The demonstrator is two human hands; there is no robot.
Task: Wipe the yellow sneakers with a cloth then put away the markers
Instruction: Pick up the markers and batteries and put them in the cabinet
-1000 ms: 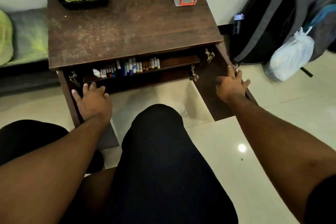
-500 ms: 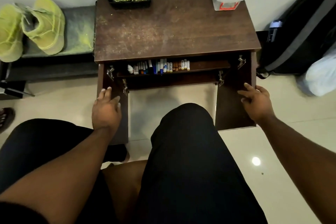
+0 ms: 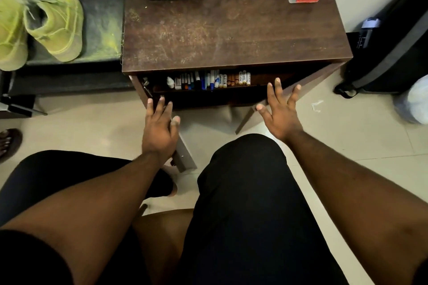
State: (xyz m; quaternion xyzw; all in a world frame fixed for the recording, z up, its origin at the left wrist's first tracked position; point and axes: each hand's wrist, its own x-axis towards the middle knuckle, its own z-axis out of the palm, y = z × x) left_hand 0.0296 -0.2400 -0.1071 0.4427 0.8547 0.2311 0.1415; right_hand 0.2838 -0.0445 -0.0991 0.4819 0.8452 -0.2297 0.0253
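Both cabinet doors [image 3: 183,155] swung inward (half shut), left hand [image 3: 159,132], right hand [image 3: 281,114], fingers spread.

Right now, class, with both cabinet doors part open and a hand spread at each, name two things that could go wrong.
1. The markers stand in a row at the shelf's front edge; a closing door could perhaps clip one or jolt it over.
2. The left hand lies on the left door, while the right hand is beside the right door; swung together, a fingertip might get pinched.
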